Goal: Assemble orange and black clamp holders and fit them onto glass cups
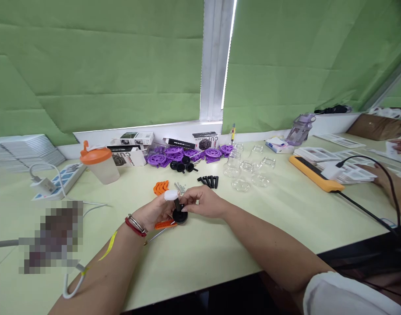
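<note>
My left hand, its thumb wrapped in white, is closed around a black round-based part with a short stem. Against that stem, the fingers of my right hand are pinched together; whatever is between them is too small to see. Just under my left hand lie an orange piece and a thin metal rod. Beyond my hands are curved orange pieces, small metal screws and several black bent pieces.
Purple wheel-like parts, black knobs and cup holder boxes line the back. Clear glass-like pieces stand right of centre. An orange-lidded shaker and power strip are left. Another person's hand is at right.
</note>
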The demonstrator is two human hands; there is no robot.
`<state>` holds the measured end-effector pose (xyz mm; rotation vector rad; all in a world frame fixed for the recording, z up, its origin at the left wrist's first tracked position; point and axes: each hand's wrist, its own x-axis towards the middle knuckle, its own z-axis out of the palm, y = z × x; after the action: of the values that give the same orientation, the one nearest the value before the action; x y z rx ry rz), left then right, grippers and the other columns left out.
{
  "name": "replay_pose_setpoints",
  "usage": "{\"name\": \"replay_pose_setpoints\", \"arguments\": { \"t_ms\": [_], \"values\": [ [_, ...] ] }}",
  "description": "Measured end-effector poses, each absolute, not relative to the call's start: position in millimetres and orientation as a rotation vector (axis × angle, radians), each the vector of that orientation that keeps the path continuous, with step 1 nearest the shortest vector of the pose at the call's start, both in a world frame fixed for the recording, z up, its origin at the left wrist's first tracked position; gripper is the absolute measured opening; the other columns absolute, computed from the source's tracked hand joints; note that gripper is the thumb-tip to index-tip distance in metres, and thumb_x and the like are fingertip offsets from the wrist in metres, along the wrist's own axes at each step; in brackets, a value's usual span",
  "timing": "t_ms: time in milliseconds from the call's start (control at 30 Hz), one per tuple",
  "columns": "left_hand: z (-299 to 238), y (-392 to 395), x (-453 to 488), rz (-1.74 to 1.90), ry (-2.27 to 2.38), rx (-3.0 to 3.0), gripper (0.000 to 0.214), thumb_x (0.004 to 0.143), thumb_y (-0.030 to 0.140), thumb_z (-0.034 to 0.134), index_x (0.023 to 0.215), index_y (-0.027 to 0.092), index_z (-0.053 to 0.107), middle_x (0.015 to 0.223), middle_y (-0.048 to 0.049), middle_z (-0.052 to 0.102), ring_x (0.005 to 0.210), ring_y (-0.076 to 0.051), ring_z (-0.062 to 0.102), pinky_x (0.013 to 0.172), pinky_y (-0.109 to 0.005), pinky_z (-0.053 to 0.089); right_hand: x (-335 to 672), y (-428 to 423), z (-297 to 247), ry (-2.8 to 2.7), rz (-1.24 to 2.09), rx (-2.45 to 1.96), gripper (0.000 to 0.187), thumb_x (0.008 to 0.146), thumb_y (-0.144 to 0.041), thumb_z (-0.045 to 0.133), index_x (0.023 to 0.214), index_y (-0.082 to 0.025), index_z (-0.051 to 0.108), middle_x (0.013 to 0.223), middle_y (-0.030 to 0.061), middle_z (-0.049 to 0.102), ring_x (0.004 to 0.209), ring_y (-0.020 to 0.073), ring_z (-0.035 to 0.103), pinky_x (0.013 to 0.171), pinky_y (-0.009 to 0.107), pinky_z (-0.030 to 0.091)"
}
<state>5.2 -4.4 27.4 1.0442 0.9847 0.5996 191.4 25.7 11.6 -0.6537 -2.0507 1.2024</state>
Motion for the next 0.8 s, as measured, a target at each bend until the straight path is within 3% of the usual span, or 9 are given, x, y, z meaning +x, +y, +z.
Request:
{"name": "replay_pose_setpoints", "arguments": {
  "t_ms": [233,500,667,733,800],
  "values": [
    [21.2,-2.7,1.5,0.608,1.021,1.042,0.048,0.062,0.066,0.060,0.073,0.019,0.060,0.061,-0.0002,0.059,0.064,-0.017,0.054,0.062,-0.029,0.042,190.8,26.0,11.2,-2.041,1.191,-0.629,0.015,0.070,-0.019,0.069,0.083,-0.014,0.069,0.079,0.0022,0.066,0.067,0.0120,0.058,0.062,0.025,0.048],
    [28.2,-3.6,-1.4,0.567,0.872,0.947,0.061,0.061,0.074,0.056,0.088,0.020,0.067,0.086,-0.0114,0.071,0.079,-0.030,0.065,0.064,-0.039,0.047,189.6,26.9,7.5,-1.973,1.203,-0.689,0.022,0.069,-0.024,0.070,0.089,-0.015,0.066,0.077,0.0008,0.063,0.062,0.0100,0.053,0.060,0.024,0.044],
    [29.3,-0.2,-6.8,0.758,0.691,0.864,0.069,0.072,0.074,0.044,0.102,0.015,0.064,0.066,-0.0097,0.065,0.091,-0.034,0.064,0.074,-0.047,0.051,192.9,30.8,10.6,-1.841,1.169,-0.789,0.025,0.076,-0.039,0.066,0.081,-0.016,0.060,0.064,-0.0024,0.056,0.051,0.0072,0.044,0.049,0.021,0.034],
    [29.2,0.4,-5.1,0.960,0.595,0.832,0.074,0.072,0.075,0.043,0.108,0.013,0.061,0.073,-0.0113,0.066,0.098,-0.034,0.062,0.082,-0.049,0.049,194.1,31.8,12.6,-1.779,1.165,-0.875,0.032,0.079,-0.047,0.062,0.073,-0.016,0.056,0.058,-0.0033,0.053,0.047,0.0066,0.041,0.046,0.021,0.031],
    [28.3,0.4,-1.2,1.180,0.517,0.801,0.074,0.070,0.074,0.047,0.110,0.013,0.060,0.095,-0.0148,0.066,0.105,-0.033,0.058,0.089,-0.049,0.047,193.9,31.1,13.7,-1.766,1.248,-0.967,0.040,0.080,-0.054,0.059,0.067,-0.016,0.054,0.057,-0.0023,0.054,0.046,0.0067,0.044,0.045,0.020,0.032]
  ]
}}
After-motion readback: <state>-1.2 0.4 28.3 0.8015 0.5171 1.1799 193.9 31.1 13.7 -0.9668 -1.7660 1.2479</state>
